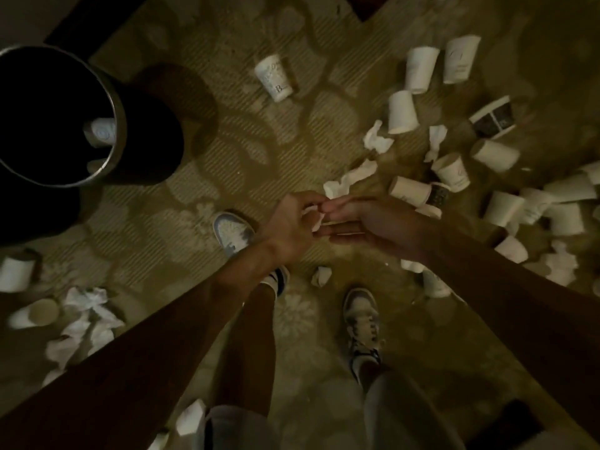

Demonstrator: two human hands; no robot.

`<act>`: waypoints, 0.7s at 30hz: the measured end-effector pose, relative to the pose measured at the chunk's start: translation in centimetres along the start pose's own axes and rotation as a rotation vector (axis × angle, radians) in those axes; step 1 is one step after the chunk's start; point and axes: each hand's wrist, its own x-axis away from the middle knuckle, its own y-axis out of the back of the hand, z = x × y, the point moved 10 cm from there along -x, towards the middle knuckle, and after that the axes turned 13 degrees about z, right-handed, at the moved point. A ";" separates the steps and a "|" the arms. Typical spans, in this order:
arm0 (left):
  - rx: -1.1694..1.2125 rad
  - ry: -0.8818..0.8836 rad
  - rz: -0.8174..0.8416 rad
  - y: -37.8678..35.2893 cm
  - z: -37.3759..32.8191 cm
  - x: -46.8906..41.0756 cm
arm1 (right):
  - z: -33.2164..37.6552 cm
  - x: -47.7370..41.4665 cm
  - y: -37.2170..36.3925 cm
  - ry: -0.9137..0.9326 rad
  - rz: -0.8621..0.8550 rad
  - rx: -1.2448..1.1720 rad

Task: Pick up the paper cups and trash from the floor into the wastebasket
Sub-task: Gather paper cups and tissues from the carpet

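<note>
Where both hands meet at frame centre, the left hand curls round a white paper scrap, seemingly consolidating it for one trip. Right hand fingers lie nearly straight; any hold cannot be determined. Wastebasket stands upper left; paper cups litter the right.

Single wide-angle head cam looks near-straight down from standing ht onto carpet, wastebasket upper-left.

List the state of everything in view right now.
wastebasket, upright, a paper cup inside.
left hand, pinching a paper scrap.
right hand, fingers reach the scrap; grip unclear.
printed cup, on its side on the carpet.
crumpled tissue, loose on the carpet.
</note>
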 end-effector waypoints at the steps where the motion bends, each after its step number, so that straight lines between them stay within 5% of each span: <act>1: 0.002 0.044 0.005 -1.1 1.3 0.1 | -1.4 0.3 0.4 -0.009 -0.006 0.016; 9: 0.018 0.338 -0.148 -8.9 15.5 0.8 | -16.1 1.7 6.0 -0.146 -0.168 0.086; 21: 0.141 0.304 -0.217 -15.1 34.3 -5.0 | -31.5 -12.1 12.4 -0.170 -0.260 0.151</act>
